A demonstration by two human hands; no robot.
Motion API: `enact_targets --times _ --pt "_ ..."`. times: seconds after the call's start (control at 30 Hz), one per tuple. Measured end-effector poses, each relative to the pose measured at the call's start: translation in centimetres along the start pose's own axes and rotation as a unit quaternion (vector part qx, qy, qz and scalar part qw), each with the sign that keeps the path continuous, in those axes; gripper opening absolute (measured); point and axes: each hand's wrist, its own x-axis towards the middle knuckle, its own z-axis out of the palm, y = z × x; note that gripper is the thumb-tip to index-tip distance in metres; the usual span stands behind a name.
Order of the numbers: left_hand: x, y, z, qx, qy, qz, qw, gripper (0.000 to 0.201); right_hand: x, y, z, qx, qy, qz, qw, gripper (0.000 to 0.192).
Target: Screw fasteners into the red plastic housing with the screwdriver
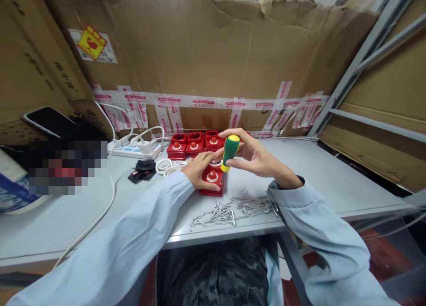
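Note:
My right hand (248, 153) grips a screwdriver (231, 150) with a green and yellow handle, its shaft pointing down at the right edge of a red box-shaped unit (209, 188). On that unit sit a red dome with a white surround and, further back, a white ring (216, 162). My left hand (201, 172) is closed around the unit's left side, thumb along the front. Behind my hands, several similar red units (177, 151) stand in a row. In front lies a loose heap of screws (221, 213). Whether the screwdriver tip sits in a screw is too small to tell.
White rings (164, 165) and small black pieces (143, 170) lie left of my hands. Behind them is a power strip (136, 150) with plugs and cables. Whitish string (254, 205) lies beside the screws. A cardboard wall (199, 53) closes off the back; a metal rack (362, 62) stands right.

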Motion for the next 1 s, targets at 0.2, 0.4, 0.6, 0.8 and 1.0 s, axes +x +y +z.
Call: enact_targets --times 0.2,0.4,0.6,0.8,1.0 --pt "0.0 0.5 -0.4 0.025 -0.003 -0.017 1.0 0.101 0.2 0.1 0.9 -0.054 0.101 0.013 0.993 0.052" --pt "0.0 0.7 -0.4 0.04 -0.003 -0.017 0.999 0.099 0.3 0.1 1.4 -0.11 0.167 0.019 0.98 0.052" --pt "0.0 0.6 0.2 0.044 0.016 -0.022 0.999 0.092 -0.1 -0.1 0.6 -0.067 0.184 0.0 0.981 0.052" --pt "-0.2 0.9 0.4 0.078 0.029 -0.046 0.995 0.09 -0.3 0.0 1.2 -0.027 0.162 0.025 0.986 0.052" --pt "-0.5 -0.2 -0.3 0.054 -0.014 -0.009 0.998 0.1 -0.3 1.8 2.7 -0.017 0.087 0.061 0.994 0.052"
